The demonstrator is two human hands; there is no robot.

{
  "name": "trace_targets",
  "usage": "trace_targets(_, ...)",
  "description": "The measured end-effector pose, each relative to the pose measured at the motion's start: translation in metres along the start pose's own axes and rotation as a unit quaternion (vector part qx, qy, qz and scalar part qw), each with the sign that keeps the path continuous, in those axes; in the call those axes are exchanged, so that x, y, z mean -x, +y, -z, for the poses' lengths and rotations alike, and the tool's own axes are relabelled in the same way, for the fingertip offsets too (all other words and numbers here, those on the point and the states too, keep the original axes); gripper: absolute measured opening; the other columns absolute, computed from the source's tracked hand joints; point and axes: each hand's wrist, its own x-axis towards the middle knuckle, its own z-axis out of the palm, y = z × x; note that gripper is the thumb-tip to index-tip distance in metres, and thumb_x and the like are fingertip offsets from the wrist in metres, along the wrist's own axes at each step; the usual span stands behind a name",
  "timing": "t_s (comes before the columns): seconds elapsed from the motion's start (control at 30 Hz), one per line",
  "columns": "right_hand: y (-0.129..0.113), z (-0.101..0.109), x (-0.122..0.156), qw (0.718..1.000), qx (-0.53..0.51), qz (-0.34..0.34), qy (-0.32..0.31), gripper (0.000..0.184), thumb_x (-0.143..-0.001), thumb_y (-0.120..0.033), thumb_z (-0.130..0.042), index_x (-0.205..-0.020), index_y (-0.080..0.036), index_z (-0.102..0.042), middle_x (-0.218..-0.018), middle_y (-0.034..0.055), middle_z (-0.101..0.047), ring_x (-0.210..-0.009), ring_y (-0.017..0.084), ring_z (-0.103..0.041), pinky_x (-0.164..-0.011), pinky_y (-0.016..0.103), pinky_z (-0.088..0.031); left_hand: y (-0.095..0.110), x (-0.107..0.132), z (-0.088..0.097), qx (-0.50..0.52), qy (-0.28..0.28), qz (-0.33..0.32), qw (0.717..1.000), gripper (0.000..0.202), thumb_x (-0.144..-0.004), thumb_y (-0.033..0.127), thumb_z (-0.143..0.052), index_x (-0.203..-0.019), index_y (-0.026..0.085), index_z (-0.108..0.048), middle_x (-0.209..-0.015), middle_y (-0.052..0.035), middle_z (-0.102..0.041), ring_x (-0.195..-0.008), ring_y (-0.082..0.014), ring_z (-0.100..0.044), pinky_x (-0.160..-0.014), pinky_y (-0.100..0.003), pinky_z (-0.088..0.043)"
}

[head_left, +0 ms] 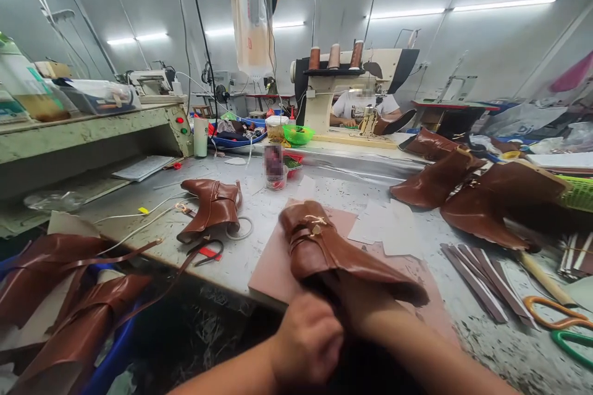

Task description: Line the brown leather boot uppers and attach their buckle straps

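A brown leather boot upper (pixel 319 247) with straps and a gold-coloured buckle lies on its side over a pinkish board (pixel 269 259). My right hand (pixel 356 299) reaches into or beneath its lower edge, so the fingers are hidden. Just left of that wrist, my left hand (pixel 308 336) is closed in a fist, close to the near edge of the boot upper. Whatever the fist may hold is out of sight. Another brown boot upper (pixel 215 207) rests further left on the bench, beside a white ring and a black loop.
Scissors with orange and green handles (pixel 556 315), leather strips (pixel 486 281) and several brown boots (pixel 491 197) are on the right. White paper pieces (pixel 386 228) lie behind the board. More uppers (pixel 78 321) fill a blue bin at lower left. Beyond, a person sits behind a sewing machine (pixel 319 99).
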Motion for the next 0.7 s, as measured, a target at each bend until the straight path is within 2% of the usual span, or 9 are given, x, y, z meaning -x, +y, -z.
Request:
trace_targets(0.03, 0.005, 0.003, 0.002, 1.000, -0.005, -0.003, -0.007, 0.039, -0.080, -0.036, -0.056, -0.116, -0.019, -0.053, -0.113, 0.0115, -0.057, -0.100, 0.025, -0.055, -0.085, 0.042, -0.044, -0.006, -0.005, 0.007, -0.098, 0.025, -0.001, 0.995, 0.023, -0.078, 0.026, -0.047, -0.091, 0.012, -0.061, -0.084, -0.0134, -0.062, -0.079, -0.0245, -0.058, -0.071, -0.039, -0.049)
trace_targets(0.1, 0.017, 0.010, 0.001, 1.000, -0.010, -0.001, -0.012, 0.060, -0.073, -0.036, -0.060, -0.128, -0.019, -0.043, -0.119, 0.0139, -0.055, -0.108, 0.030, -0.051, -0.089, 0.043, -0.042, -0.023, -0.023, 0.017, -0.239, 0.014, 0.002, 0.971, 0.044, -0.079, 0.028, -0.048, -0.116, 0.004, -0.048, -0.109, -0.0204, -0.057, -0.102, -0.0297, -0.053, -0.083, -0.042, -0.046)
trace_targets(0.17, 0.030, 0.015, -0.006, 1.000, -0.016, 0.005, -0.003, 0.079, -0.070, -0.038, -0.061, -0.138, -0.018, -0.027, -0.134, 0.0151, -0.043, -0.122, 0.033, -0.038, -0.098, 0.046, -0.034, -0.042, -0.046, 0.021, -0.330, -0.040, -0.060, 0.941, 0.047, -0.079, 0.026, -0.048, -0.119, 0.000, -0.045, -0.116, -0.0211, -0.054, -0.113, -0.0315, -0.047, -0.092, -0.042, -0.042)
trace_targets(0.23, 0.044, 0.014, -0.016, 1.000, -0.017, 0.009, 0.013, 0.089, -0.068, -0.038, -0.062, -0.141, -0.013, -0.018, -0.144, 0.0161, -0.026, -0.132, 0.031, -0.022, -0.106, 0.047, -0.022, -0.057, -0.068, 0.023, -0.353, -0.059, -0.103, 0.928, 0.042, -0.079, 0.021, -0.047, -0.116, 0.002, -0.047, -0.118, -0.0196, -0.054, -0.116, -0.0305, -0.044, -0.096, -0.041, -0.037)
trace_targets(0.3, 0.057, 0.008, -0.024, 0.999, -0.018, 0.009, 0.031, 0.089, -0.066, -0.033, -0.062, -0.141, -0.010, -0.019, -0.146, 0.0175, -0.020, -0.135, 0.030, -0.016, -0.109, 0.047, -0.015, -0.063, -0.086, 0.023, -0.355, -0.063, -0.137, 0.923, 0.032, -0.079, 0.017, -0.046, -0.109, 0.006, -0.052, -0.112, -0.0163, -0.057, -0.112, -0.0277, -0.047, -0.096, -0.039, -0.037)
trace_targets(0.4, 0.069, -0.003, -0.028, 0.998, -0.028, 0.009, 0.056, 0.082, -0.069, -0.029, -0.059, -0.139, -0.009, -0.023, -0.145, 0.0185, -0.023, -0.134, 0.030, -0.017, -0.109, 0.050, -0.015, -0.061, -0.101, 0.021, -0.359, -0.069, -0.206, 0.907, 0.014, -0.081, 0.014, -0.044, -0.086, 0.015, -0.057, -0.087, -0.0073, -0.062, -0.088, -0.0205, -0.055, -0.090, -0.035, -0.039)
trace_targets(0.5, 0.075, -0.004, -0.023, 0.997, -0.044, 0.011, 0.064, 0.075, -0.073, -0.029, -0.053, -0.138, -0.006, -0.024, -0.143, 0.0196, -0.027, -0.133, 0.029, -0.023, -0.107, 0.048, -0.022, -0.058, -0.105, 0.013, -0.361, -0.056, -0.261, 0.894, 0.020, -0.084, 0.014, -0.041, -0.070, 0.018, -0.055, -0.068, -0.0014, -0.058, -0.068, -0.0154, -0.052, -0.087, -0.034, -0.038)
trace_targets(0.6, 0.076, 0.005, -0.012, 0.997, -0.051, 0.008, 0.056, 0.073, -0.071, -0.019, -0.050, -0.139, -0.007, -0.025, -0.143, 0.0175, -0.030, -0.131, 0.027, -0.028, -0.107, 0.046, -0.026, -0.057, -0.105, 0.008, -0.359, -0.022, -0.273, 0.892, 0.021, -0.084, 0.016, -0.041, -0.067, 0.018, -0.054, -0.064, -0.0009, -0.055, -0.064, -0.0154, -0.049, -0.083, -0.036, -0.037)
trace_targets(0.7, 0.073, 0.015, 0.004, 0.998, -0.050, -0.007, 0.044, 0.075, -0.066, -0.009, -0.045, -0.138, -0.012, -0.029, -0.142, 0.0139, -0.032, -0.130, 0.028, -0.030, -0.105, 0.048, -0.027, -0.050, -0.097, 0.010, -0.350, 0.007, -0.271, 0.896, 0.017, -0.082, 0.014, -0.042, -0.071, 0.018, -0.054, -0.069, -0.0006, -0.056, -0.067, -0.0151, -0.048, -0.083, -0.037, -0.034)
